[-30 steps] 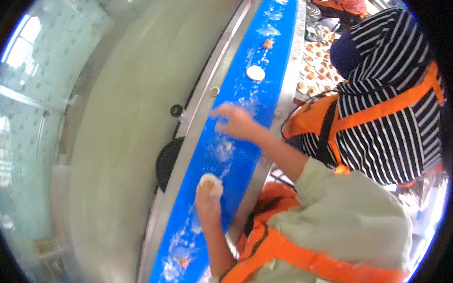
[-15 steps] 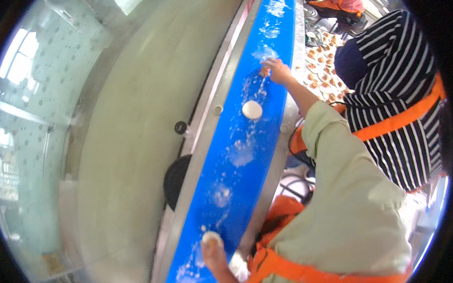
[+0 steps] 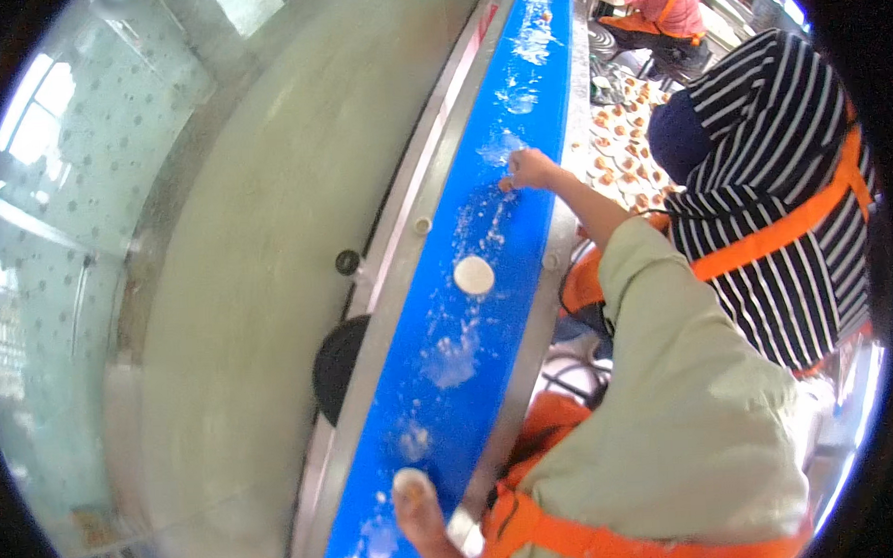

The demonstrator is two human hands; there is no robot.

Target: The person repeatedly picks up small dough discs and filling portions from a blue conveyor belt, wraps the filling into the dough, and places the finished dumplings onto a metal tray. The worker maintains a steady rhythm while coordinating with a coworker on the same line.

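The blue conveyor belt [image 3: 440,378] ran as a narrow lane between metal side rails. A white dough disc [image 3: 474,275] sat mid-belt, with bare, flour-dusted blue on either side of it. The right hand [image 3: 531,168] blocked the lane further up; the left hand [image 3: 417,501], on a second dough piece [image 3: 410,482], blocked the near end. A person in a striped shirt [image 3: 769,209] crowded the right flank.

Place: food factory line
Signs: floury blue conveyor belt [image 3: 487,307], dough rounds [image 3: 473,274], co-workers in orange aprons [image 3: 760,243]
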